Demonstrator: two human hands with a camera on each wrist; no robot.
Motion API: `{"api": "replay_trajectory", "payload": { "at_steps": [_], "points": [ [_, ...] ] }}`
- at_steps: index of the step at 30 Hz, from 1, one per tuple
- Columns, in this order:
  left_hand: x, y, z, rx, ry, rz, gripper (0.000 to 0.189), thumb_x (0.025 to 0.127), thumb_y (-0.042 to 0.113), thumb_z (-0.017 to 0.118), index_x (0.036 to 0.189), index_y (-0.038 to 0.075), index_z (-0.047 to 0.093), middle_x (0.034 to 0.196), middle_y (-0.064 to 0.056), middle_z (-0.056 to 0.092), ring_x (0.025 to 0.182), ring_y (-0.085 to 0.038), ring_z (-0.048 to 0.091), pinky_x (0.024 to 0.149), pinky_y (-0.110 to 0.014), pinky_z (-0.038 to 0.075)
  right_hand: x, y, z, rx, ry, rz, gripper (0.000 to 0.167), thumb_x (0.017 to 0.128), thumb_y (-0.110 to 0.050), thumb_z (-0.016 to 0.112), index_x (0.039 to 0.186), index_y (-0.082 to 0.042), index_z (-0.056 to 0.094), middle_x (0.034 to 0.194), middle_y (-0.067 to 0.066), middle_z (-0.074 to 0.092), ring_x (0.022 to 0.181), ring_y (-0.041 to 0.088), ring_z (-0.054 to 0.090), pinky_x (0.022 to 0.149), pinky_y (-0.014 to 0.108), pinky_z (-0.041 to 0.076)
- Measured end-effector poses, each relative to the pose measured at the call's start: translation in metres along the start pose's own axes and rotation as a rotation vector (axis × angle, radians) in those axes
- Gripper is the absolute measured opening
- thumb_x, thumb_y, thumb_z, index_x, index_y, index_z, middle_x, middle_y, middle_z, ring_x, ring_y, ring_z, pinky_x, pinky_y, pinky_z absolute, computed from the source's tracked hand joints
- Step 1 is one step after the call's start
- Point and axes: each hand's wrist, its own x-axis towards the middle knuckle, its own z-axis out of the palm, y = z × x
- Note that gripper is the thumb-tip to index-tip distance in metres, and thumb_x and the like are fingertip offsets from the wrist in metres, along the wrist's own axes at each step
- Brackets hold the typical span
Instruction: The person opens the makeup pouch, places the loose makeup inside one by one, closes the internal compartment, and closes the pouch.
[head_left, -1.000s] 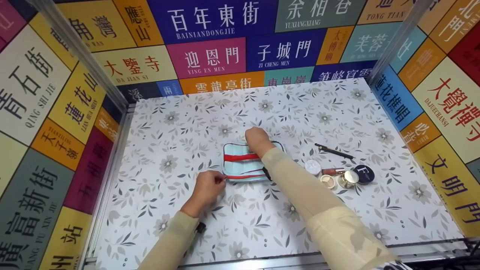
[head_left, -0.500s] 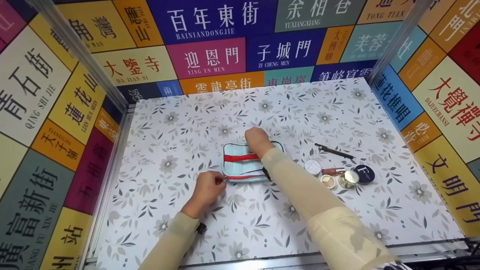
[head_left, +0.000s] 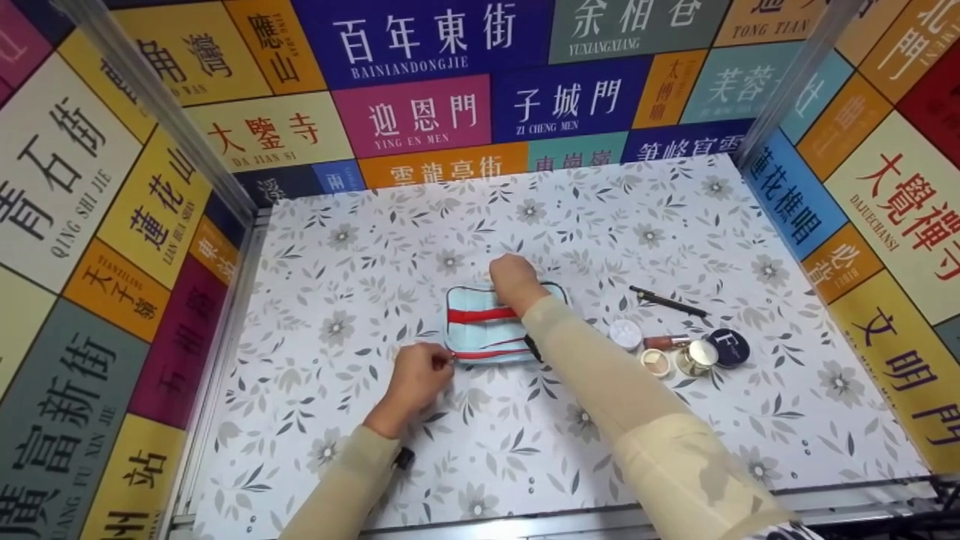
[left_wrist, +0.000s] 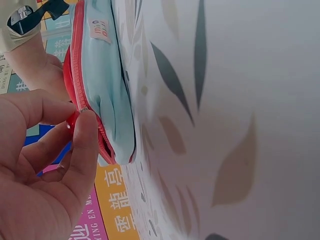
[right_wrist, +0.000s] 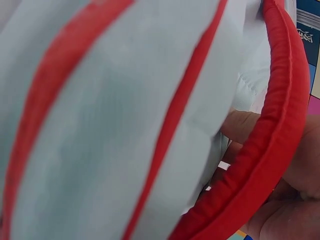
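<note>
A light-blue zip pouch (head_left: pixel 487 330) with red trim lies at mid-table. My left hand (head_left: pixel 418 377) is at its near left corner; in the left wrist view thumb and fingertips pinch the zipper pull, which has a red tab (left_wrist: pixel 73 120). At the pouch's far edge my right hand (head_left: pixel 515 279) is curled, its fingertips hidden from the head view. The right wrist view has its fingers (right_wrist: pixel 240 125) gripping the pouch's edge behind a thick red padded handle (right_wrist: pixel 280 115). Whether the pouch holds anything cannot be seen.
Right of the pouch lie a black pencil (head_left: pixel 669 301), a white round case (head_left: pixel 625 334), a reddish-brown tube (head_left: pixel 660 343), a three-tone round palette (head_left: pixel 655 363), a gold-capped jar (head_left: pixel 697 356) and a dark blue round compact (head_left: pixel 729 348). Sign-printed panels (head_left: pixel 420 112) border the flower-patterned table (head_left: pixel 360 270).
Hardly anything differs. My left hand has shifted very slightly to the right, still at the pouch's corner; my right hand and the pouch stay in place.
</note>
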Motion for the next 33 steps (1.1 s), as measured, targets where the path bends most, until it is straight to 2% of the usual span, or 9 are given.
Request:
{"api": "replay_trajectory", "payload": {
  "at_steps": [5,9,14,19,28,33],
  "points": [
    [-0.0004,-0.0012,-0.002,0.042,0.021,0.035,0.011,0.084,0.003,0.07,0.088,0.005,0.08,0.078,-0.002,0.07,0.073,-0.015,0.059,0.067,-0.03,0.049,0.0011,-0.0021,-0.0021,-0.018,0.003,-0.014,0.019,0.095,-0.005,0.068,0.11,0.003,0.074,0.115,0.02,0.075,0.111,0.034,0.071,0.1,0.045,0.059],
    [0.0003,0.0002,-0.0036,0.042,0.023,0.019,0.01,0.085,0.004,0.071,0.088,0.006,0.08,0.077,-0.001,0.068,0.072,-0.015,0.058,0.066,-0.03,0.048,0.0023,-0.0026,-0.0032,-0.01,0.011,-0.018,0.016,0.096,-0.004,0.065,0.107,0.002,0.075,0.112,0.019,0.076,0.109,0.034,0.072,0.096,0.045,0.06],
    [0.0009,0.0032,-0.0011,0.027,0.007,0.024,0.011,0.086,0.005,0.07,0.09,0.004,0.08,0.077,-0.002,0.068,0.072,-0.016,0.059,0.065,-0.03,0.048,0.0027,-0.0001,-0.0023,-0.004,-0.006,0.013,0.017,0.096,-0.003,0.066,0.11,0.002,0.074,0.114,0.019,0.075,0.11,0.033,0.07,0.099,0.045,0.058],
    [-0.0012,0.0042,0.003,0.008,0.014,0.028,0.012,0.085,0.004,0.07,0.091,0.003,0.081,0.078,-0.002,0.069,0.072,-0.015,0.059,0.065,-0.029,0.049,0.0015,0.0018,-0.0005,0.005,-0.02,0.0,0.019,0.094,-0.002,0.067,0.112,0.002,0.073,0.115,0.019,0.074,0.108,0.032,0.07,0.099,0.044,0.058],
    [-0.0032,0.0039,0.0044,-0.005,0.016,0.025,0.013,0.086,0.004,0.07,0.093,0.003,0.082,0.079,-0.002,0.07,0.071,-0.014,0.059,0.062,-0.027,0.048,0.0008,0.001,0.0001,0.037,-0.016,0.01,0.018,0.098,-0.002,0.064,0.114,0.002,0.072,0.114,0.018,0.073,0.107,0.03,0.069,0.099,0.044,0.058],
    [-0.0041,0.0051,0.0063,-0.007,0.022,0.018,0.016,0.085,0.004,0.069,0.094,0.004,0.082,0.078,0.0,0.07,0.069,-0.012,0.058,0.062,-0.027,0.047,0.0007,0.0001,0.0009,0.008,-0.017,0.015,0.019,0.097,-0.003,0.066,0.114,0.002,0.073,0.117,0.018,0.073,0.11,0.032,0.07,0.101,0.044,0.058]
  ]
}}
